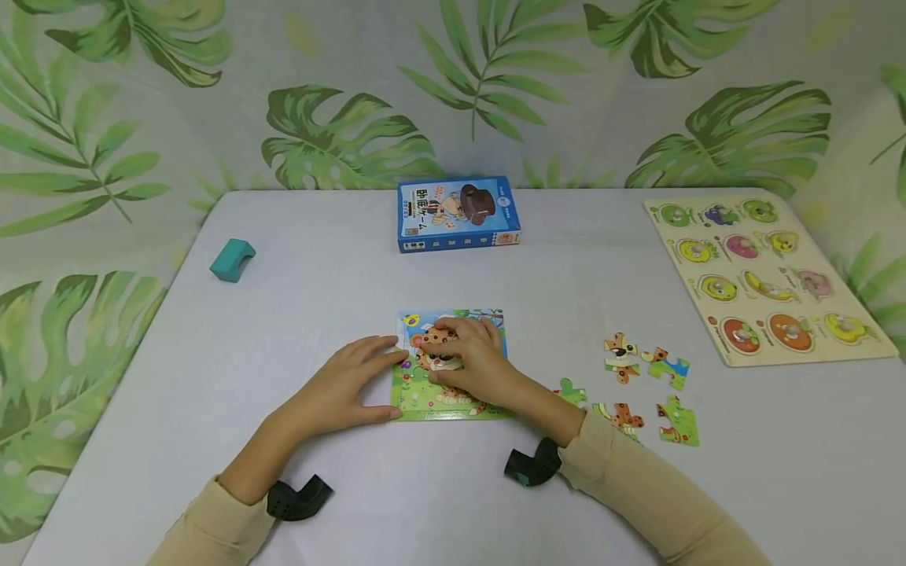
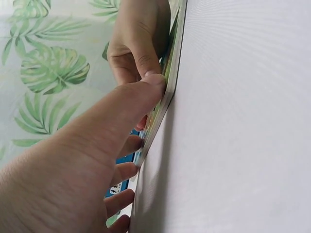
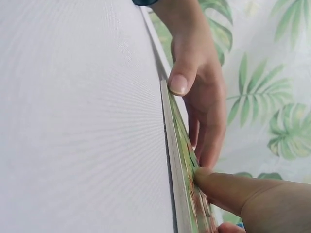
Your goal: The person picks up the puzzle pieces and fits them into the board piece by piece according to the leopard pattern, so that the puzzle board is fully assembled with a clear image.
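A cardboard jigsaw puzzle [image 1: 418, 401] with a spotted leopard cub on grass lies flat in the middle of the table. At its left side, my left hand [image 1: 338, 387] rests with the thumb at the lower corner and the fingers along the edge. My right hand [image 1: 477, 358] reaches over the picture from the right, thumb and fingertips spread on the leopard's face and hiding part of it. In the right wrist view the right thumb [image 3: 228, 189] presses on the puzzle's surface. Loose puzzle pieces [image 1: 678, 422] lie to the right, some partly behind the right forearm.
A blue game box [image 1: 458, 214] sits behind the puzzle. Towards the back left is a teal arched block [image 1: 232, 260]. A wooden fruit board [image 1: 764, 275] lies at the right edge of the table. Each wrist carries a black camera mount [image 1: 300, 499].
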Motion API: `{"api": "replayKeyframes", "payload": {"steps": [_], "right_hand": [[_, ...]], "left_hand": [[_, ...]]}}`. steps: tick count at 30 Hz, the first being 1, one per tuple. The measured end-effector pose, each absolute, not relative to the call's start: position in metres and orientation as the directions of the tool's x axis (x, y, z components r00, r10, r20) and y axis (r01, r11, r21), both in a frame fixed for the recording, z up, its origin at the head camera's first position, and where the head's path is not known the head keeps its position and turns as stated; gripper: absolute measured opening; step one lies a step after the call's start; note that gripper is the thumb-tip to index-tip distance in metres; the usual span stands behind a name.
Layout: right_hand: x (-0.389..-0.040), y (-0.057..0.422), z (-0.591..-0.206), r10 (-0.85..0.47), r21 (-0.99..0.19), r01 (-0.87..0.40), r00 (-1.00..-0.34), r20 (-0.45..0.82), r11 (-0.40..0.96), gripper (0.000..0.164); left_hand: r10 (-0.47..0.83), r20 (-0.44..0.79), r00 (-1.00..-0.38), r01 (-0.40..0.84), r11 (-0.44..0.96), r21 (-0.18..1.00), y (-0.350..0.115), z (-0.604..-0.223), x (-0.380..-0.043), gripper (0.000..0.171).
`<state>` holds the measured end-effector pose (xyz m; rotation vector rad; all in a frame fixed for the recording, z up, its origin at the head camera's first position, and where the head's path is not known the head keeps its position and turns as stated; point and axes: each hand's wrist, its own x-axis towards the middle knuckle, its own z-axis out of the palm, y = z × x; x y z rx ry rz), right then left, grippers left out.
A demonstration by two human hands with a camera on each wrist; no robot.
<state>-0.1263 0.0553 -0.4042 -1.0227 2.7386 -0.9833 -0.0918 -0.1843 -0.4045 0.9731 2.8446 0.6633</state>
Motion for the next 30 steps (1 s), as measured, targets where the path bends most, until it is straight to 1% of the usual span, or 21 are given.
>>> {"api": "replayKeyframes", "payload": {"steps": [7,15,25,30], "right_hand": [[-0.1266,0.0556,-0.4028,-0.604,-0.561,-0.557,-0.787,0.123,0.612,0.044],[-0.1268,0.0556,-0.4016,-0.614,-0.549,-0.571,-0.779,0.128,0.610,0.044],[-0.1260,0.0563,-0.4035,-0.626,-0.553,-0.585,-0.767,0.139,0.593,0.045],[-0.1263,0.0565,-0.4047,-0.628,-0.540,-0.600,-0.762,0.159,0.590,0.047]], "left_hand": [[0.594,0.064,-0.802,0.559,0.708,0.431,-0.1838,-0.4055,-0.0916,0.071],[0.594,0.075,-0.801,0.566,0.711,0.416,-0.1828,-0.4034,-0.0914,0.069],[0.570,0.017,-0.821,0.526,0.745,0.410,-0.1825,-0.4078,-0.0918,0.081],[0.561,0.006,-0.828,0.516,0.757,0.400,-0.1822,-0.4068,-0.0914,0.082]]}}
